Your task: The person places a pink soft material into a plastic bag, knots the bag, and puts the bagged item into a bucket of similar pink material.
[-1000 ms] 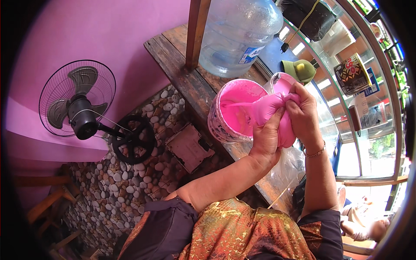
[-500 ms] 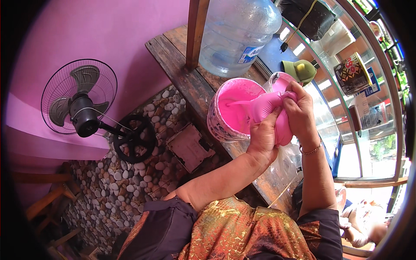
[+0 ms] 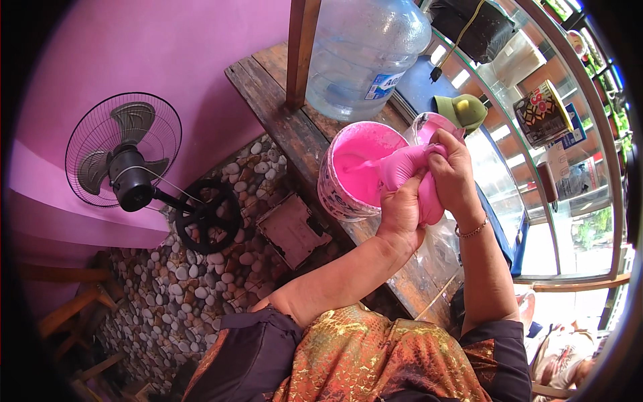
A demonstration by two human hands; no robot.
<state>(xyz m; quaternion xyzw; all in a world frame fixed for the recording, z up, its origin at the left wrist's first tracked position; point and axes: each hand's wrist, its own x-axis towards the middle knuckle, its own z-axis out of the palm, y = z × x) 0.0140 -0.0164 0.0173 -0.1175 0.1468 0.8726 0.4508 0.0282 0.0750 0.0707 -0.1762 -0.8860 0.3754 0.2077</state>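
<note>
Between my hands is a soft pink bag, bulging and wrinkled, its near end tilted toward the bucket. My left hand is wrapped round its lower body. With closed fingers, my right hand grips the gathered upper end. Pink liquid runs from the bag into a printed white bucket, which holds more pink liquid and has smears up its inner wall. Behind the bag, partly hidden by my right hand, stands a smaller clear container with pink contents.
The bucket stands on a worn wooden table, beside a large clear water bottle. To the right is a glass display case with a green cap by it. A fan stands left on the pebble floor. A clear plastic bag lies below my hands.
Both hands and the pink bag have shifted slightly left, toward the bucket. The bag's upper part looks narrower and more bent under my right hand.
</note>
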